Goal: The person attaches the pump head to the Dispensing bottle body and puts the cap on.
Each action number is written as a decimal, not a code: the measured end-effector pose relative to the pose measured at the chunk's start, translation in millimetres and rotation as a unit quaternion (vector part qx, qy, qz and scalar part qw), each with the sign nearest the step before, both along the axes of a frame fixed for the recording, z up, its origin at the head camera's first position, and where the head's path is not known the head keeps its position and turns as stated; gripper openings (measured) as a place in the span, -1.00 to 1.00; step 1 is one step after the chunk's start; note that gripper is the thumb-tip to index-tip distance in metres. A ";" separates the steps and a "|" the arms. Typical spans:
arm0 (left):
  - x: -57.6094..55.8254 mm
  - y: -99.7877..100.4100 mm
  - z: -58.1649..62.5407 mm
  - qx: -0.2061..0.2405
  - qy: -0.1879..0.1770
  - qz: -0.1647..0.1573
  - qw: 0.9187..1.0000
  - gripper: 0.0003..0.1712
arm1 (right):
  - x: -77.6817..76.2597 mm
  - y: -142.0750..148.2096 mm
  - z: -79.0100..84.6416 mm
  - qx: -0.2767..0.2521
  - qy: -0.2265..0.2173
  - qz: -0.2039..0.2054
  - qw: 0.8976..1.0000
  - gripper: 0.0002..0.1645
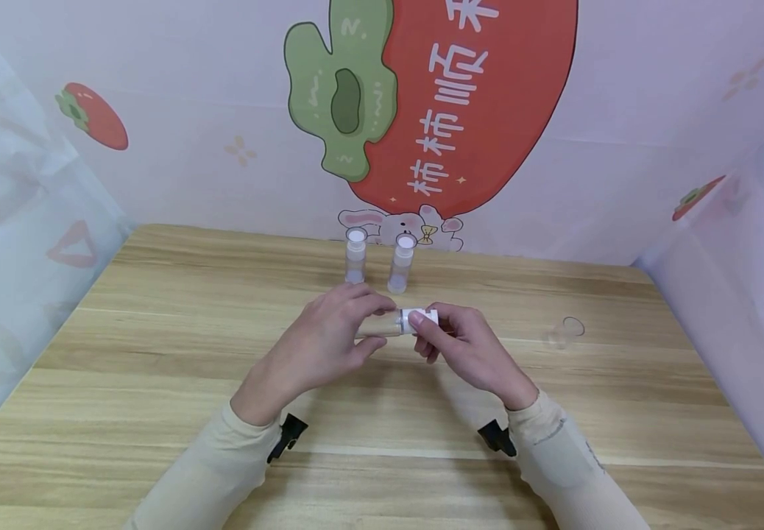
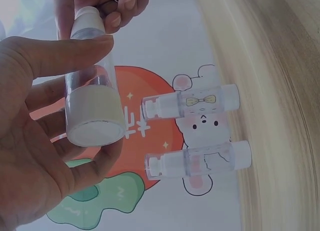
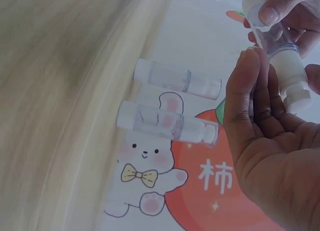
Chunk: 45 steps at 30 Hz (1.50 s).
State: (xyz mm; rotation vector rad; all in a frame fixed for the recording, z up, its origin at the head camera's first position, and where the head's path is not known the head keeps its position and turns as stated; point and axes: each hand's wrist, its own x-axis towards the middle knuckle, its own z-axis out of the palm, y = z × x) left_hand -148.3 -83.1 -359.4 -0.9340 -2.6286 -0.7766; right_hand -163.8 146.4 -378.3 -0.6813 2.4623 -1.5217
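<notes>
A small clear pump bottle [image 1: 382,325] with a white base and white top lies sideways between both hands, above the table. My left hand [image 1: 329,335] holds the clear body near the base, its thumb and fingers curled round it. My right hand [image 1: 478,350] pinches the white pump top [image 1: 408,321] between thumb and fingers. In the left wrist view the bottle's white base [image 2: 96,116] faces the camera. In the right wrist view the nozzle [image 3: 297,98] shows, with no clear cap over it.
Two similar capped bottles, one on the left [image 1: 355,258] and one on the right [image 1: 401,266], stand upright behind the hands. A clear cap [image 1: 562,335] lies on the wooden table [image 1: 157,331] to the right. A printed cloth backdrop [image 1: 210,177] rises along the table's back edge.
</notes>
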 end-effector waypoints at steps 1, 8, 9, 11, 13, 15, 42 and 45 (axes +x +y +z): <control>-0.2 -0.3 0.1 0.001 -0.001 0.001 1.000 -0.53 | -0.4 0.8 0.6 0.002 0.003 0.000 1.000 -0.67; -2.5 -1.9 0.0 0.003 -0.009 0.013 1.000 -0.53 | -3.5 12.0 6.1 0.039 0.021 -0.005 0.999 -0.71; -2.9 -2.2 -0.3 0.004 -0.011 0.015 1.000 -0.52 | -3.5 13.7 7.4 0.046 0.022 -0.008 0.999 -0.71; -3.7 -2.8 -0.7 0.007 -0.013 0.017 1.000 -0.52 | -4.2 17.2 8.9 0.056 0.023 -0.013 0.998 -0.72; -4.2 -3.6 -0.7 0.010 -0.013 0.018 1.000 -0.52 | -5.2 20.4 10.5 0.068 0.024 -0.018 0.997 -0.71; -4.9 -4.5 -1.0 0.013 -0.012 0.017 1.000 -0.53 | -6.4 23.3 11.5 0.085 0.030 -0.021 0.996 -0.72; -9.7 -11.4 -2.5 0.013 -0.020 0.034 0.999 -0.55 | -24.2 70.4 18.6 0.232 0.092 -0.070 0.966 -0.59; -9.9 -11.5 -2.6 0.013 -0.021 0.033 0.999 -0.55 | -25.7 76.5 19.5 0.249 0.092 -0.087 0.960 -0.57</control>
